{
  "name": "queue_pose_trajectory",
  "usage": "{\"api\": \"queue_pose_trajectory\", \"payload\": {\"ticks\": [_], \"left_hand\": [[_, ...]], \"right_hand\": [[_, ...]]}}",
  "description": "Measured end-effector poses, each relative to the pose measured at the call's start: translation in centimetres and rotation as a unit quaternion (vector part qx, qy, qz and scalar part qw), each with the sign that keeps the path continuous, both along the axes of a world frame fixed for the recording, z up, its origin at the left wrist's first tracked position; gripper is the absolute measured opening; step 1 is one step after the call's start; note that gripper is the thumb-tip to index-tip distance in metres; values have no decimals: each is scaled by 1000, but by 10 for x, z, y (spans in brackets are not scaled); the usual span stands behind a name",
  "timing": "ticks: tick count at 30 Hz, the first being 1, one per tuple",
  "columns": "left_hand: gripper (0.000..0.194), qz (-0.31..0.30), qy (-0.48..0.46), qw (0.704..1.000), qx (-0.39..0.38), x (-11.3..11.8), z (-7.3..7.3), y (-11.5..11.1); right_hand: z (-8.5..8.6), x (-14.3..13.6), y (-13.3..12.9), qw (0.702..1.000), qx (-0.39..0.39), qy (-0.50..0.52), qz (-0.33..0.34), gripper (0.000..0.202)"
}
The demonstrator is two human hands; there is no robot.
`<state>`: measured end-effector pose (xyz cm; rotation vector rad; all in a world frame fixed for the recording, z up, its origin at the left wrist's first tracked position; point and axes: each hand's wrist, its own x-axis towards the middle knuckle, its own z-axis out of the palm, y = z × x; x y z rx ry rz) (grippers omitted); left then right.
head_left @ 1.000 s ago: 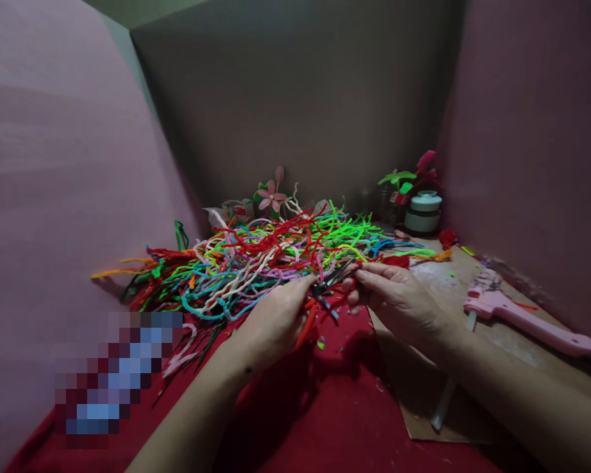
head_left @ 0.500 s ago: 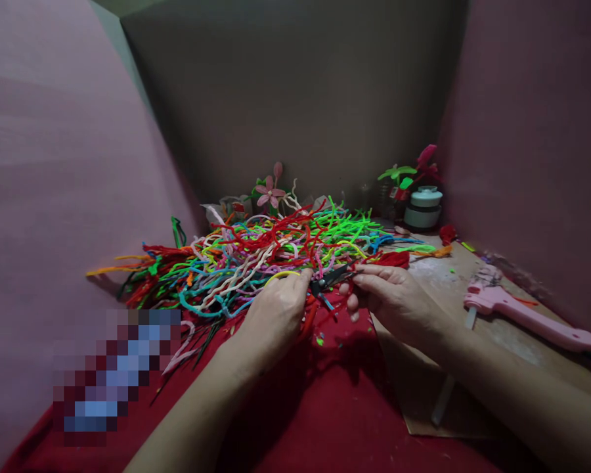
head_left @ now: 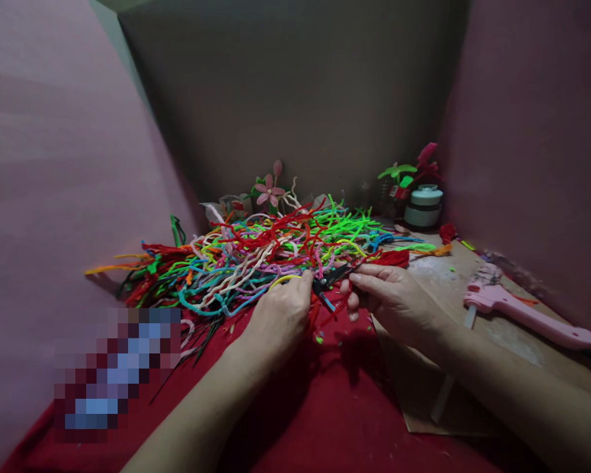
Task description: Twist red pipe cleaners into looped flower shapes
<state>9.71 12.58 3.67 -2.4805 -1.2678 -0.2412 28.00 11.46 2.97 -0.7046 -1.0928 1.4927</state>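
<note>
From afar I read left grip (head_left: 284, 303) clenched on black-bladed scissors (head_left: 325, 282), right grip (head_left: 391, 292) pinching red fuzzy stem (head_left: 343, 306): likely light, pliant, best held near the tip.

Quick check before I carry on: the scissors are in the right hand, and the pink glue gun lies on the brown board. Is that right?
Not quite: the head view shows the scissors in the left hand. The pink glue gun does lie on the brown board.
</note>
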Motion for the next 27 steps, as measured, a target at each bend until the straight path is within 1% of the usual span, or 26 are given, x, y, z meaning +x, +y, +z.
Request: {"api": "queue_pose_trajectory", "payload": {"ticks": [3, 6, 8, 11, 14, 17, 21, 23, 27], "left_hand": [[43, 17, 12, 1000, -19, 3, -2, -2], [40, 26, 6, 998, -59, 6, -4, -4], [40, 22, -2, 996, -83, 8, -3, -5], [40, 15, -7, 995, -99, 10, -4, -7], [38, 17, -23, 993, -117, 11, -5, -7], [34, 18, -47, 987, -152, 12, -5, -8], [25, -13, -84, 976, -198, 10, -6, -7], [24, -30, -103, 970, -218, 9, -8, -7], [28, -15, -122, 964, -234, 9, -10, -7]], "right_hand": [[0, 1, 0, 1000, -4, -10, -9, 12], [0, 0, -1, 1000, -11, -16, -12, 13], [0, 0, -2, 1000, -9, -22, -12, 13], [0, -1, -2, 999, -3, -33, -16, 14], [0, -1, -3, 999, -11, -47, -22, 16], [2, -2, -4, 998, -18, -49, -30, 14], [7, -2, -6, 998, -42, -30, -31, 8], [8, -2, -7, 998, -55, -26, -25, 7], [5, -3, -6, 997, -74, -16, -15, 6]]}}
